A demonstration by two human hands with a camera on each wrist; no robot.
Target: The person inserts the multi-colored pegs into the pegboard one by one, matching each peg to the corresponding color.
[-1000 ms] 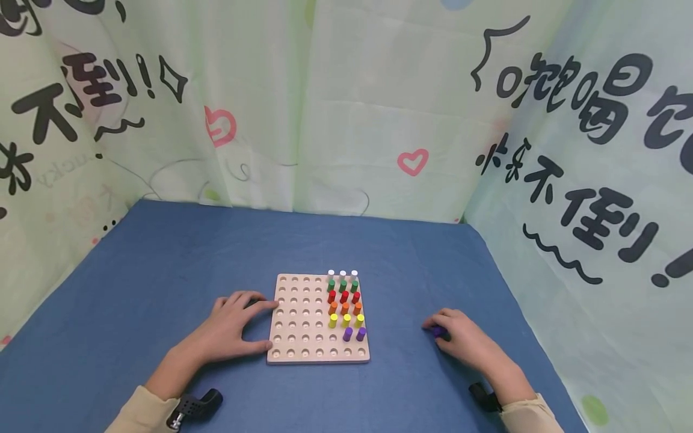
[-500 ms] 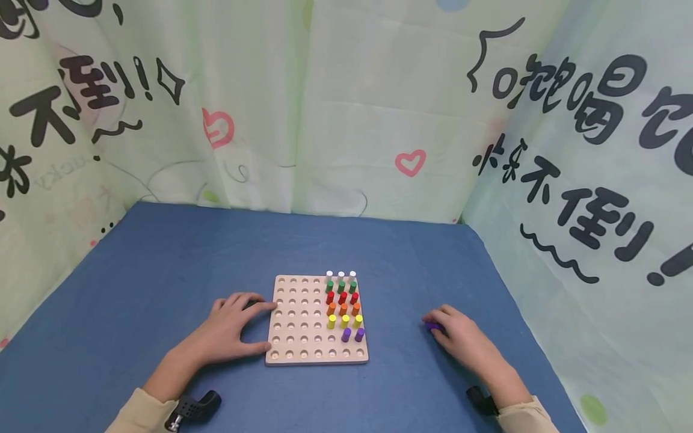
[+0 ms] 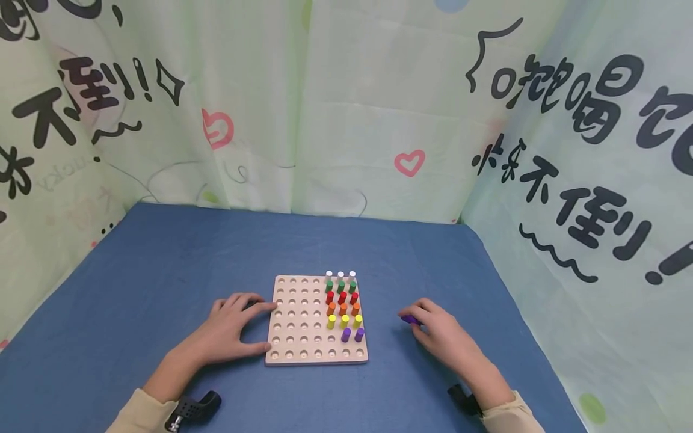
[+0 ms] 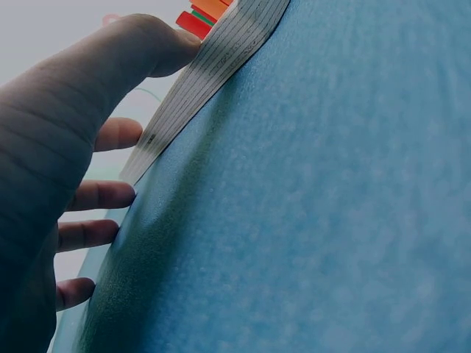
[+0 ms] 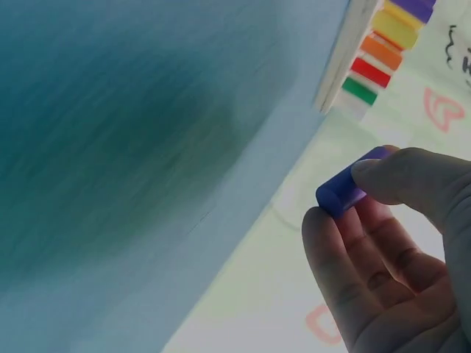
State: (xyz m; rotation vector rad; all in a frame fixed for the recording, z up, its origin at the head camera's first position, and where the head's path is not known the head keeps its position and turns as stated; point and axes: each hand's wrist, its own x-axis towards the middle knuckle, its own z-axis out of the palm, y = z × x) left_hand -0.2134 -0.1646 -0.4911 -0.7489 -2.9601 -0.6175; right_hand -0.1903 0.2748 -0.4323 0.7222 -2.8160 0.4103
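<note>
A pale wooden pegboard [image 3: 299, 307] lies on the blue cloth, its left columns of holes bare. On its right side, pegs stand in rows of three: white [image 3: 340, 275], green, red, orange and yellow [image 3: 345, 322]. Below those are two purple pegs [image 3: 345, 335]. My left hand [image 3: 230, 328] touches the board's left edge with thumb and index fingertip, the other fingers spread. Right of the board, my right hand [image 3: 446, 340] pinches a loose purple peg [image 5: 344, 187] between thumb and fingers. In the right wrist view that peg is tilted, above the cloth.
A blue cloth [image 3: 233, 240] covers the table. Printed pale green curtains [image 3: 352, 120] with dark lettering and hearts enclose it at the back and sides. Each wrist wears a black camera strap [image 3: 197, 406].
My right hand, with the purple peg in its fingers, has risen from the cloth and moved left toward the board. The left hand stays at the board's edge.
</note>
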